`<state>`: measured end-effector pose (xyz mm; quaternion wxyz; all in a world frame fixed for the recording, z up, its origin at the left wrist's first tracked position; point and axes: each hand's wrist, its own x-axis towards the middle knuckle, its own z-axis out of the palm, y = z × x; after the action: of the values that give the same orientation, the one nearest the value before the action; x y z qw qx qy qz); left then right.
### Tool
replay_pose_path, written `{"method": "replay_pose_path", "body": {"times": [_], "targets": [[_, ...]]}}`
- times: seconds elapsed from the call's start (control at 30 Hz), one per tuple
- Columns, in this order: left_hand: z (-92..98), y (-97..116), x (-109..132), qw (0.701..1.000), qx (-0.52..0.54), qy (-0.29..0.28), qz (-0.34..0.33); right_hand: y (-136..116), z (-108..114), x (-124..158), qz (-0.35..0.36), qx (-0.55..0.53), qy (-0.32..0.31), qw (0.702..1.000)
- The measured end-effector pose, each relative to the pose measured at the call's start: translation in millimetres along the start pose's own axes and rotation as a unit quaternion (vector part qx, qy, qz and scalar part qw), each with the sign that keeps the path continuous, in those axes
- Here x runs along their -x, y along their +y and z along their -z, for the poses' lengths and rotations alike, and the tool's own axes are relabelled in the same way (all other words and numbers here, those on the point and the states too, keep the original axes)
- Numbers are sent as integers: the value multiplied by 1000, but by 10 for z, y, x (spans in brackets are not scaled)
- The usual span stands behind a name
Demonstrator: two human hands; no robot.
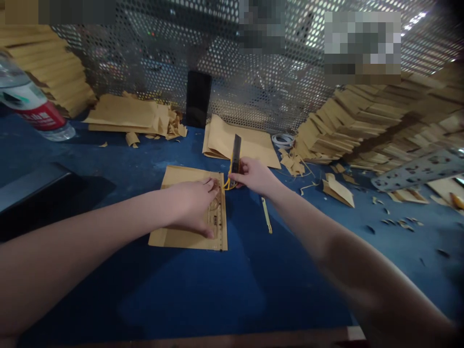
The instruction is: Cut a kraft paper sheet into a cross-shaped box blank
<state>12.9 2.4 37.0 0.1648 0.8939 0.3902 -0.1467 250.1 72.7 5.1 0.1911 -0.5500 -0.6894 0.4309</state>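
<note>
A brown paper envelope [174, 208] lies flat on the blue table [203, 290] in front of me. A clear ruler [216, 217] rests along its right edge. My left hand [192, 205] presses down on the ruler and envelope with its fingers spread flat. My right hand [253, 176] is closed round a yellow utility knife [235, 157], its dark blade pointing up, at the far end of the ruler. A thin curled paper strip hangs by the knife.
Stacks of brown envelopes [380, 125] pile up at right and far left. More envelopes [239, 142] lie behind the knife, with paper scraps [170, 125] scattered about. A water bottle [32, 108] lies at left, a black phone [198, 99] leans on the perforated metal screen, and a yellow strip [267, 216] lies beside my right arm.
</note>
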Motion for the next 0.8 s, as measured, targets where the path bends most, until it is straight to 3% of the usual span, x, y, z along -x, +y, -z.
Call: {"method": "replay_pose_path", "body": {"times": [0.17, 0.33, 0.8], "targets": [[27, 15, 37, 1000, -17, -4, -14, -4, 56, -385, -3, 6, 99, 995], [36, 29, 29, 1000, -23, -11, -7, 12, 59, -431, 20, -8, 157, 987], [23, 33, 10, 1000, -28, -2, 11, -24, -105, 322, -13, -29, -4, 999]]}}
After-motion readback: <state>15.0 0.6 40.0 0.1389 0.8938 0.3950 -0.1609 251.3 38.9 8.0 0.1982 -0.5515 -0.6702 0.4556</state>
